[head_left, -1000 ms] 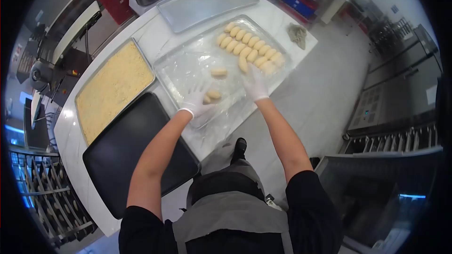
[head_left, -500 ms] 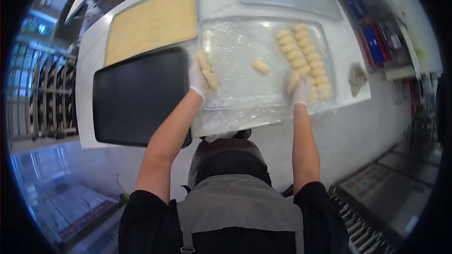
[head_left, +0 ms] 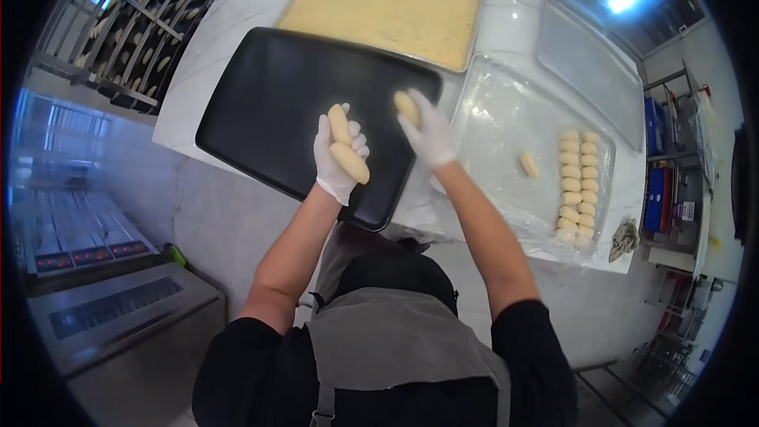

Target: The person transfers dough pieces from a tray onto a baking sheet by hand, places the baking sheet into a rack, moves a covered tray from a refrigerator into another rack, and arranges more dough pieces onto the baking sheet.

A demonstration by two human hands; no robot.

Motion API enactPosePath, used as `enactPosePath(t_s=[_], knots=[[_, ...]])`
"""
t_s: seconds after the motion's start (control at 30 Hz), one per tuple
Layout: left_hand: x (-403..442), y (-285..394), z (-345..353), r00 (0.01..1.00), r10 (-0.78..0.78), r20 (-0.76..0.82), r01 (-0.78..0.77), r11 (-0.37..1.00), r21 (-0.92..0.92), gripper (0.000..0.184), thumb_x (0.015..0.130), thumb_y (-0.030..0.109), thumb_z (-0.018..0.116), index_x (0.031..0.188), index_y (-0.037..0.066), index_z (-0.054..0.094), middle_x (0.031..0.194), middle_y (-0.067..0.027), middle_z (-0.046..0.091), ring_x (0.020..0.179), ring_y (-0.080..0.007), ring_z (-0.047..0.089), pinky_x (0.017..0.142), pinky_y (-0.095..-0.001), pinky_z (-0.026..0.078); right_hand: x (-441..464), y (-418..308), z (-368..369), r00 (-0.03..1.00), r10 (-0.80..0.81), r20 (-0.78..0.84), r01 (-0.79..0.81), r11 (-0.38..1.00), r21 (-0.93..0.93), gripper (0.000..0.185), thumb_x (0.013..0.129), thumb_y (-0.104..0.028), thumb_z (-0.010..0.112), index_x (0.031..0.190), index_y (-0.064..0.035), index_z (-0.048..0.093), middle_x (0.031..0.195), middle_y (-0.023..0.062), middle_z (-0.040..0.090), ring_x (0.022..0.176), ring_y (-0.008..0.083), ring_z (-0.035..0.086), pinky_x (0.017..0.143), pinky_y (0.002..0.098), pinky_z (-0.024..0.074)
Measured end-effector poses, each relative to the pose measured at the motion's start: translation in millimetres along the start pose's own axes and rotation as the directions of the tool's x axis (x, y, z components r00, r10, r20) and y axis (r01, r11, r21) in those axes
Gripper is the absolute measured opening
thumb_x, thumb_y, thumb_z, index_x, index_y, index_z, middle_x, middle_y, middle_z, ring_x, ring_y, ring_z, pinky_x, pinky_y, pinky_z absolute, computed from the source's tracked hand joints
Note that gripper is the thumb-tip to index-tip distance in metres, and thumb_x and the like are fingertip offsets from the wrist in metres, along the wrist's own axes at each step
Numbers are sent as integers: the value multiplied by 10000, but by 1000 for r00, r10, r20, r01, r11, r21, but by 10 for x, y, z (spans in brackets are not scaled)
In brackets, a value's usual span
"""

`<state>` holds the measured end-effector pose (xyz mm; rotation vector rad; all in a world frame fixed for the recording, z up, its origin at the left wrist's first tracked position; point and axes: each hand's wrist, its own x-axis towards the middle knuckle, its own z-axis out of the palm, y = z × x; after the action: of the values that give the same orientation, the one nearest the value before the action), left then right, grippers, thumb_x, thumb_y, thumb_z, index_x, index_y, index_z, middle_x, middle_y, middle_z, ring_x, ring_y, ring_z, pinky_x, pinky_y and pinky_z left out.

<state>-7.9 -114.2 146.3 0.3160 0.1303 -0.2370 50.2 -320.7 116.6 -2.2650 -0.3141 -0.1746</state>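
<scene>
Two pale dough rolls [head_left: 349, 162] lie in my left hand [head_left: 330, 172], which is gloved in white, palm up, with its fingers curled around them. It is over the black baking tray [head_left: 269, 103]. My right hand [head_left: 431, 136], gloved too, grips one more dough roll [head_left: 406, 108] above the tray's right end. To the right, a plastic-covered tray [head_left: 494, 111] carries two columns of dough rolls [head_left: 579, 182] along its right side. A single dough roll [head_left: 529, 164] lies apart from them on the plastic.
Behind the black tray is a metal tray of yellow crumbs [head_left: 387, 8]. A translucent sheet or tray [head_left: 593, 63] lies at the far right of the marble table [head_left: 178, 122], and a crumpled cloth [head_left: 624, 239] near its right corner. A rack of loaded trays [head_left: 142, 39] stands at left.
The view has turned left. My right hand has moved from the dough columns to over the black tray with a dough roll. My left hand, still holding two, has also come over that tray.
</scene>
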Motion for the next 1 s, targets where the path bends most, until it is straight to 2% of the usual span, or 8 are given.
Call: enactPosePath(t_s=[0.13,0.23,0.3,0.53,0.6,0.7,0.77,1.0], knots=[[84,272,-226,957,57,-286,-18,990,136,381,1060,471,443,1231,148,552,885,-18,535,654,-148,484,580,-288,422,483,198,627,997,-79,-12,66,898,-435,555,848,-154,748,1346,-19,542,1292,212,593,1149,421,582,994,469,471],[139,408,-419,939,64,-339,-12,988,154,386,1066,484,417,1231,153,526,908,-41,557,744,-182,555,669,-330,480,266,-403,607,898,-171,-406,86,972,-219,490,860,-132,725,1310,-20,567,1288,186,591,1133,366,607,974,447,484],[126,369,-461,939,-33,-341,65,994,83,367,1072,455,412,1247,150,519,951,-51,572,820,-193,567,741,-341,484,-185,-1081,656,966,255,-36,-203,842,500,452,857,-102,715,1281,-15,586,1275,176,598,1133,307,613,964,401,489],[58,320,-670,974,19,-228,71,922,380,324,1072,345,462,1284,100,466,1133,-98,623,1058,-210,589,960,-375,472,-808,-899,1145,786,490,-377,-359,858,367,299,873,-53,682,1166,1,656,1036,163,681,921,290,672,848,377,538],[56,528,-614,963,71,-259,88,827,555,320,1060,289,502,1291,70,465,1150,-96,621,1051,-190,595,943,-348,475,-643,-817,1061,814,219,-538,-263,965,-6,191,885,-60,687,1068,-7,687,978,154,693,853,317,678,802,407,552],[-90,724,-446,964,-240,-115,231,543,807,575,999,144,591,1504,11,351,1383,-122,534,1179,-201,571,1019,-319,468,-359,-527,1158,934,-115,-337,-44,901,-431,194,780,-262,701,878,-94,696,868,107,674,781,277,666,708,418,546],[-154,634,-729,925,-381,-7,218,514,830,636,973,63,588,1535,0,294,1488,-201,422,1259,-281,543,1067,-456,474,-283,-583,1070,977,189,-103,-214,794,-569,164,758,-300,671,768,-136,655,772,44,637,767,252,649,654,412,507],[-88,372,-1276,877,-449,-170,287,206,935,581,956,17,631,1486,-2,394,1420,-225,493,1208,-279,576,1016,-400,499,-616,-426,1211,895,239,-376,-375,860,-346,309,745,-204,718,999,-88,586,1002,92,573,924,276,586,750,395,480]])
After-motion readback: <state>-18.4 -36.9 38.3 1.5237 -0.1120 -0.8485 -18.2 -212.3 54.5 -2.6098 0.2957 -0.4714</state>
